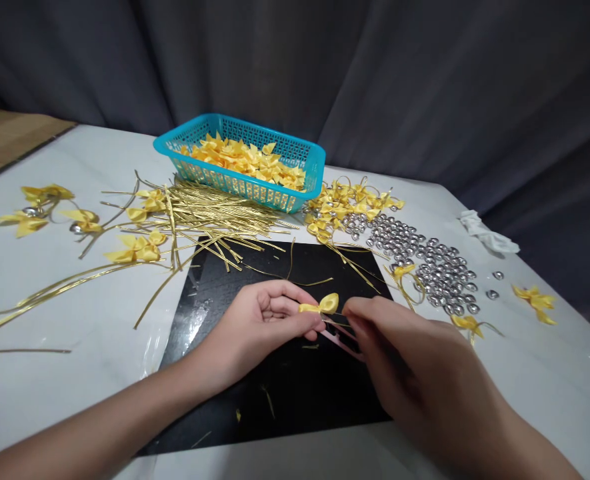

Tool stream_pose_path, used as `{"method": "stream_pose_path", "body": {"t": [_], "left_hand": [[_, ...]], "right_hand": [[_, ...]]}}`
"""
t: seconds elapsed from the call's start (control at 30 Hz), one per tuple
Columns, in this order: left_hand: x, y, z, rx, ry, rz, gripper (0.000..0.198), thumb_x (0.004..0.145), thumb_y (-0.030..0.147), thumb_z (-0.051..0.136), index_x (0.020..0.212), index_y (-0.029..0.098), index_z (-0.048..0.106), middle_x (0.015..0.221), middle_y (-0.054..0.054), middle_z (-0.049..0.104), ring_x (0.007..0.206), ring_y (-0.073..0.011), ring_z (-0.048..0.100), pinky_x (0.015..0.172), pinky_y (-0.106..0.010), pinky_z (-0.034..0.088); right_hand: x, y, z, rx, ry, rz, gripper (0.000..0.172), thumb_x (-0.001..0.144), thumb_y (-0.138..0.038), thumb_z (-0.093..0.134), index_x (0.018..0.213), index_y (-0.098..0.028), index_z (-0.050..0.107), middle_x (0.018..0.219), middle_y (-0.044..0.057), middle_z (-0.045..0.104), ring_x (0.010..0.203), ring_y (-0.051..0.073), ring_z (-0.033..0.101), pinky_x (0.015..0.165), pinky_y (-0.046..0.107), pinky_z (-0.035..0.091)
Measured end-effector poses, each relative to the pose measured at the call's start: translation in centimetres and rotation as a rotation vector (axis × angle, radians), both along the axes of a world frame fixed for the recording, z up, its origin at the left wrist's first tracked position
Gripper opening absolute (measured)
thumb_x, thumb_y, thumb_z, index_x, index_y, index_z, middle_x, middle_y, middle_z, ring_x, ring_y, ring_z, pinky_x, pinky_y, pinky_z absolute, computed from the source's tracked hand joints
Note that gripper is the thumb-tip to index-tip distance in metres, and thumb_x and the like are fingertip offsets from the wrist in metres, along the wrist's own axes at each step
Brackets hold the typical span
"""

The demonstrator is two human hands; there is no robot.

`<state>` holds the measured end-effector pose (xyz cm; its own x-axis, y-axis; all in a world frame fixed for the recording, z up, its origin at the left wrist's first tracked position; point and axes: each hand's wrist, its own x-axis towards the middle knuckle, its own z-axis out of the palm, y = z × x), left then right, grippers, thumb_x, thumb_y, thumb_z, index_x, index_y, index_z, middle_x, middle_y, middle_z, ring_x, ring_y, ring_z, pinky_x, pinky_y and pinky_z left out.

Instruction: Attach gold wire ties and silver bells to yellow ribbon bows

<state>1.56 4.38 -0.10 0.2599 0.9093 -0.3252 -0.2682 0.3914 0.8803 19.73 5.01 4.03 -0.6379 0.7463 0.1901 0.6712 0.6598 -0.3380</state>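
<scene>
white marble-look table bears a glossy black mat, a turquoise lattice basket of satin bows, gold twist ties, silver beads. left hand pinches a yellow ribbon bow over the mat; right hand grips its thin tie.

Both forearms are bare up to where the picture cuts them off, with no sleeve, cuff, watch or bracelet on either. The left hand wears no glove and no ring, and its fingernails are short and unpainted. The right hand is likewise ungloved and ringless, showing only its back and knuckles.
</scene>
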Motion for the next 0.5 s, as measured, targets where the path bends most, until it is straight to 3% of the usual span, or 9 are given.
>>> {"method": "stream_pose_path", "body": {"t": [0.5], "left_hand": [[0.0, 0.12, -0.1, 0.009, 0.001, -0.006, 0.016, 0.07, 0.023, 0.073, 0.078, 0.013, 0.064, 0.067, -0.003, 0.071, 0.066, -0.0128, 0.066, 0.066, -0.021, 0.048]], "right_hand": [[0.09, -0.01, -0.11, -0.031, 0.001, -0.005, 0.018, 0.088, -0.011, 0.038, 0.088, -0.019, 0.054, 0.064, -0.002, 0.053, 0.049, 0.009, 0.048, 0.046, 0.021, 0.033]]}}
